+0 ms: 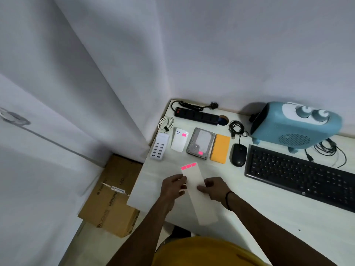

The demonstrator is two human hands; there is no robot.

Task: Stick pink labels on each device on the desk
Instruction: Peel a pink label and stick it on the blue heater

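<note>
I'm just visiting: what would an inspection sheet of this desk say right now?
Surface: white desk, set in a wall corner.
Job's things: label sheet with three pink labels left; white power bank and hard drive labelled; USB hub, orange device, mouse, keyboard, power strip, blue heater show none.
Clutter: nothing seen.
Hands: left hand and right hand hold the sheet.
Cables: white cable, black cables.
Surroundings: cardboard box on floor.

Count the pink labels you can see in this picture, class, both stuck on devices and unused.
5: one on the white power bank, one on the hard drive, three on the backing sheet's far end. Others may be hidden.
</note>
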